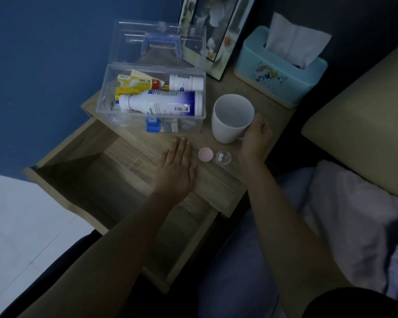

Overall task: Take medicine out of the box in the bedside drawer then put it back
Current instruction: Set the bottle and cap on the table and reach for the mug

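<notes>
A clear plastic medicine box (106, 88) stands open on the bedside table, its lid (156, 42) tipped back. Inside lie a large white bottle (159, 103), a smaller white bottle (186, 82) and yellow packets (133, 84). In front of the box sit a pink cap (205, 154) and a small clear container (223, 157) holding two white pills. My left hand (176, 171) rests flat on the tabletop, fingers together, left of the cap. My right hand (255, 136) grips the side of a white mug (231, 118).
The drawer (97, 180) below the tabletop is pulled out on the left. A blue tissue box (278, 76) and picture frames (216, 31) stand at the back. A beige headboard (365, 111) and a pillow (354, 214) lie to the right.
</notes>
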Demonstrator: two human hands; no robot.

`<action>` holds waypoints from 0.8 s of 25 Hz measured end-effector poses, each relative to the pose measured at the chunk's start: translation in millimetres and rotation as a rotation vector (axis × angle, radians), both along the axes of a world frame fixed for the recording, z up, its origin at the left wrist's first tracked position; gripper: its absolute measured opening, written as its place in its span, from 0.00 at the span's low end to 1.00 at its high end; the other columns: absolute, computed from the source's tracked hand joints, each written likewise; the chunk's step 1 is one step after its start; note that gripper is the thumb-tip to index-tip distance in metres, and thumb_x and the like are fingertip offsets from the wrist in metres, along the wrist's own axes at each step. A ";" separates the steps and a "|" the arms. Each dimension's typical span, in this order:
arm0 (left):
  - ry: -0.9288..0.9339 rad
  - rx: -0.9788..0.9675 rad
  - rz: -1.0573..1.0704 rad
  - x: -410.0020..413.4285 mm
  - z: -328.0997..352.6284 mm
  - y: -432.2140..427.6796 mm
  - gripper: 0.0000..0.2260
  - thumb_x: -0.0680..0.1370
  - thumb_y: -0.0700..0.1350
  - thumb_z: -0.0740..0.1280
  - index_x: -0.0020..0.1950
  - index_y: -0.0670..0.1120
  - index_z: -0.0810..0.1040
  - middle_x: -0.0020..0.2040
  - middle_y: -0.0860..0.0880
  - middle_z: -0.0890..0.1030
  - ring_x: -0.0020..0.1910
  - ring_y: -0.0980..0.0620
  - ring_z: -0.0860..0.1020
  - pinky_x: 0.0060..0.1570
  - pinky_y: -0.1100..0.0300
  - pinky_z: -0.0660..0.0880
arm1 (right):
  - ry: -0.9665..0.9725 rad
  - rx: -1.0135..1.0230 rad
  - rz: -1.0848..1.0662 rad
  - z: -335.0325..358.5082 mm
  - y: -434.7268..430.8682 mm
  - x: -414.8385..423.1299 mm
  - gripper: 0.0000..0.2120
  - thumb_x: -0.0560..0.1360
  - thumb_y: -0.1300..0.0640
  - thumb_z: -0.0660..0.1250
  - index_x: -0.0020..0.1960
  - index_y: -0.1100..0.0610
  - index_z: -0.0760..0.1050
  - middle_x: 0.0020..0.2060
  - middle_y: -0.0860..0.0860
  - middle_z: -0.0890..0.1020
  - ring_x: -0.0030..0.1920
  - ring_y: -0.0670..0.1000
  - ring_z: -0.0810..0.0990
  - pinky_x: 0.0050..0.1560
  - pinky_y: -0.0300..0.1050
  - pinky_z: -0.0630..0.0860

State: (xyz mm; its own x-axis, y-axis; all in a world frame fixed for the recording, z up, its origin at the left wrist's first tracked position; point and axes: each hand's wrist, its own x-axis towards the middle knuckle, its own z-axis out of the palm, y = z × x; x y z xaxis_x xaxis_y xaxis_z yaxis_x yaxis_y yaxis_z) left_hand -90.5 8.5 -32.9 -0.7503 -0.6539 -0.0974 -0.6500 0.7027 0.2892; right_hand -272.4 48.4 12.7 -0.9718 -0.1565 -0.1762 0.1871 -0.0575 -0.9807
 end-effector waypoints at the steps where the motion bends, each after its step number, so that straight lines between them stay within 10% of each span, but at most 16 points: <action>1: -0.002 -0.002 -0.003 -1.9 -0.5 -0.7 0.26 0.81 0.53 0.47 0.77 0.43 0.51 0.79 0.44 0.52 0.78 0.48 0.48 0.73 0.54 0.45 | 0.009 -0.005 -0.010 -1.6 0.9 -0.7 0.18 0.75 0.63 0.59 0.28 0.51 0.72 0.24 0.43 0.75 0.24 0.34 0.72 0.26 0.29 0.67; 10: -0.097 0.076 -0.033 0.8 -9.5 -12.0 0.27 0.82 0.53 0.47 0.77 0.43 0.47 0.79 0.44 0.48 0.78 0.48 0.44 0.75 0.52 0.45 | 0.072 0.188 0.084 -17.8 2.4 8.5 0.15 0.77 0.61 0.56 0.33 0.55 0.72 0.27 0.46 0.74 0.24 0.33 0.71 0.26 0.29 0.67; 15: 0.044 0.120 0.008 26.3 -1.9 -8.1 0.27 0.81 0.54 0.50 0.76 0.42 0.53 0.78 0.42 0.55 0.78 0.47 0.51 0.73 0.55 0.48 | 0.012 0.311 0.092 -21.2 31.2 3.8 0.16 0.81 0.52 0.53 0.54 0.61 0.73 0.46 0.50 0.74 0.46 0.47 0.72 0.48 0.40 0.65; 20: 0.020 0.139 0.116 65.9 21.3 -22.9 0.27 0.81 0.54 0.47 0.76 0.42 0.52 0.78 0.43 0.54 0.78 0.49 0.50 0.74 0.53 0.50 | 0.421 0.309 -0.004 38.3 41.2 -29.6 0.13 0.76 0.59 0.58 0.49 0.69 0.73 0.46 0.57 0.73 0.48 0.51 0.72 0.52 0.40 0.69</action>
State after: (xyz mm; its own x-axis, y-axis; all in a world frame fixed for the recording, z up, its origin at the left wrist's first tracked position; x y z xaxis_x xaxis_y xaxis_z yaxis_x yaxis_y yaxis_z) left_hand -24.7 -14.4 -11.6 -0.6735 -0.7172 -0.1786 -0.7173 0.5760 0.3920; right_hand -302.1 89.6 50.9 -0.9691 -0.1546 0.1925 -0.2265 0.2469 -0.9422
